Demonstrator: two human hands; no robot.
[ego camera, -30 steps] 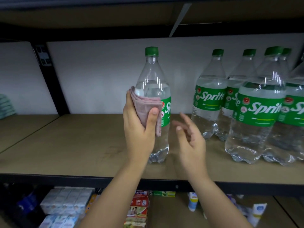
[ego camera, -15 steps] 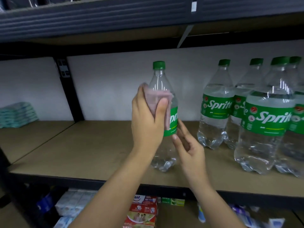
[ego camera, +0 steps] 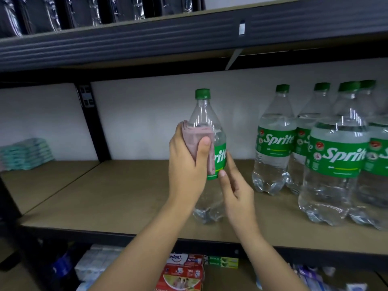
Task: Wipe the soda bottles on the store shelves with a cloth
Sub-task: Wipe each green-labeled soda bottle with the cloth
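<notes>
A brown store shelf (ego camera: 117,198) carries clear soda bottles; one bottle (ego camera: 206,114) stands apart, left of the group (ego camera: 333,148); the left hand (ego camera: 186,164) pinches a folded pink cloth (ego camera: 196,137) against its shoulder, thumb on top; the right hand (ego camera: 236,192), fingers straight, touches the bottle's green label (ego camera: 219,158).

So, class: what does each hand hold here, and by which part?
The left hand holds a folded pink cloth pressed against the Sprite bottle at its shoulder and label. The right hand touches the bottle's label side with straight fingers.
</notes>
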